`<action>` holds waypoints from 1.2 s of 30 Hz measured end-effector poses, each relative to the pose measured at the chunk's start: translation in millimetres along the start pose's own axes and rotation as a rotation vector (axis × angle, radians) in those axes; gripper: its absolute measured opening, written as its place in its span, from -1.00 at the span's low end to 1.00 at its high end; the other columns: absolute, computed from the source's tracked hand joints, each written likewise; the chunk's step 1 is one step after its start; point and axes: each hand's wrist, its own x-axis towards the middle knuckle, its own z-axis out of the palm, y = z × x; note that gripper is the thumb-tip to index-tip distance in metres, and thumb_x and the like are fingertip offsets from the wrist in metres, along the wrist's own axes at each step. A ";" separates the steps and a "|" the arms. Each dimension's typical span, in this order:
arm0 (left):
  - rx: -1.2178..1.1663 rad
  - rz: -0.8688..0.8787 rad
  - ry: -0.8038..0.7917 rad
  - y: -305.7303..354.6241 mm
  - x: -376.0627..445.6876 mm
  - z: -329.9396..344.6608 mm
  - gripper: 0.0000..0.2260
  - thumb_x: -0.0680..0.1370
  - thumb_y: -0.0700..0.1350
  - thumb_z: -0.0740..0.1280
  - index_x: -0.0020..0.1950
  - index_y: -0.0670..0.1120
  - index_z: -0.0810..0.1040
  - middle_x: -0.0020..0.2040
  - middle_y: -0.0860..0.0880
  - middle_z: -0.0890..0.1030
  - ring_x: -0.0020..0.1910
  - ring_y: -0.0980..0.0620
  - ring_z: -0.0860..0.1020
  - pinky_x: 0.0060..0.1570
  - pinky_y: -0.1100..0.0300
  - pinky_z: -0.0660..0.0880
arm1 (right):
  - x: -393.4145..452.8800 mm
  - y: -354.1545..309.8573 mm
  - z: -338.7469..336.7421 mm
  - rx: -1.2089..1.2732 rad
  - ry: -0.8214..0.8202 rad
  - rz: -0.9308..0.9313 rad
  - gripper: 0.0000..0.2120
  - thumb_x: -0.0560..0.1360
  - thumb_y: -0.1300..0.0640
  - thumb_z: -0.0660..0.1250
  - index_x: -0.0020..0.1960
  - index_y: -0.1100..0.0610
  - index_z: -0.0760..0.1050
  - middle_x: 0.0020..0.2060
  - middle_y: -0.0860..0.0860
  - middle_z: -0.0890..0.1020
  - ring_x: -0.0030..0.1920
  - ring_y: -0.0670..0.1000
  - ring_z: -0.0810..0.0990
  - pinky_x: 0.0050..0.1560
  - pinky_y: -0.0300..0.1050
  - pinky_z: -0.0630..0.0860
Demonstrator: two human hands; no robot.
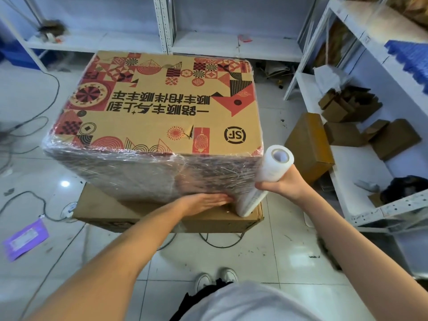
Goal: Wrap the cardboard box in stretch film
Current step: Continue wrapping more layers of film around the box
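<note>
Left hand (206,201), fingers flat, presses film to near face of cardboard box (162,107) on lower carton (139,216); right hand (281,183) grips stretch film roll (266,179); risk: film may slacken or tear if pressing eases.

One large printed cardboard box (157,105), its sides in film, lies just beyond the two hands: the left hand (206,201) and the right hand (281,184); one roll of stretch film (266,179) sits in the right hand; one plain carton (162,216) lies beneath both hands; one purple packet (25,237) lies far left of the left hand; two white shoes (215,278) show below the hands.
</note>
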 end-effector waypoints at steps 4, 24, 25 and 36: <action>0.031 -0.011 0.041 16.5 8.4 -0.3 -0.26 0.59 0.00 0.16 0.48 -0.34 -0.24 0.48 -0.35 -0.29 0.43 -0.37 -0.31 0.37 -0.22 -0.35 | -2.3 -4.1 4.7 0.031 0.007 0.026 -0.39 0.24 -0.01 0.58 0.19 0.11 0.43 0.09 0.00 0.63 0.18 0.09 0.57 0.14 -0.07 0.54; -0.101 0.051 -0.111 34.8 0.7 -16.7 -0.43 0.62 -0.07 0.13 0.53 -0.21 -0.05 0.56 -0.17 -0.15 0.52 -0.15 -0.21 0.42 -0.12 -0.31 | 4.5 -7.3 4.9 -0.028 0.057 0.081 -0.49 0.11 0.06 0.51 0.05 0.00 0.51 -0.05 -0.06 0.68 0.07 -0.02 0.63 0.09 -0.09 0.57; -0.107 0.065 -0.116 33.7 7.5 -23.3 -0.43 0.62 -0.07 0.11 0.53 -0.20 -0.06 0.56 -0.15 -0.15 0.52 -0.13 -0.20 0.43 -0.09 -0.29 | 3.0 -7.7 6.9 -0.032 0.054 0.080 -0.49 0.12 0.07 0.52 0.05 0.00 0.51 -0.06 -0.10 0.68 0.05 -0.05 0.63 0.06 -0.15 0.58; -0.289 -0.052 -0.236 32.3 41.5 -46.4 -0.47 0.65 -0.04 0.05 0.54 -0.23 -0.03 0.56 -0.15 -0.02 0.53 -0.15 -0.06 0.45 -0.05 -0.23 | -1.9 -5.4 6.7 -0.041 0.130 0.125 -0.53 0.30 0.41 0.50 0.08 0.03 0.50 0.02 0.02 0.63 0.08 -0.02 0.62 0.12 -0.07 0.56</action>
